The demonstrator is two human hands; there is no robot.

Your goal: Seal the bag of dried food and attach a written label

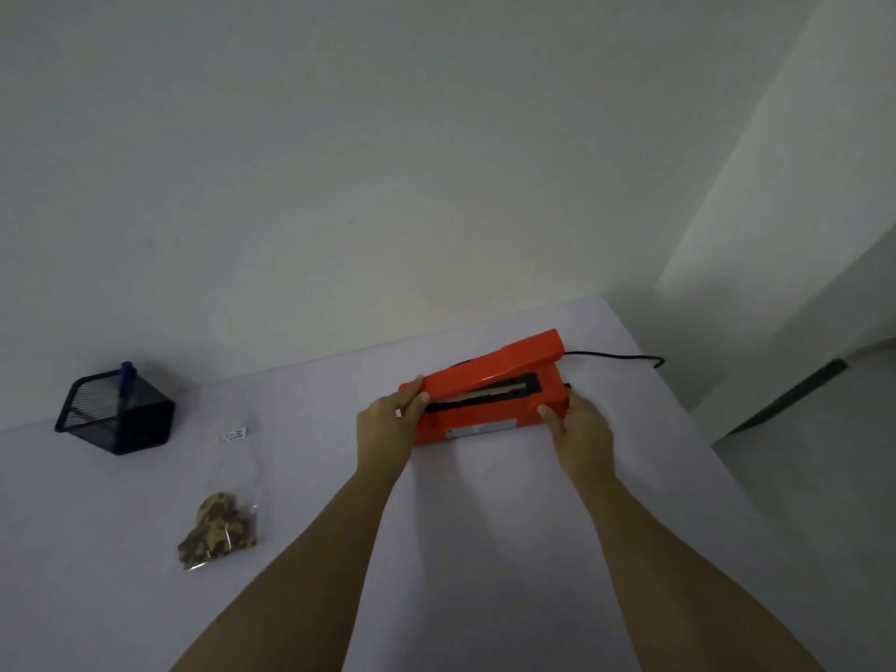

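An orange heat sealer [489,385] stands on the pale table [339,477], its lid arm raised at an angle. My left hand [388,429] grips the sealer's left end, fingers over the lid tip. My right hand [577,434] holds its right end at the base. A clear bag of brown dried food [220,531] lies flat to the left, apart from both hands. A small white label [231,435] lies just beyond the bag's upper end. A blue pen [125,380] stands in a black mesh holder [119,412] at the far left.
The sealer's black cord [616,356] runs off the table's right rear edge. A white wall rises right behind the table. The table's right edge drops to a grey floor [800,477].
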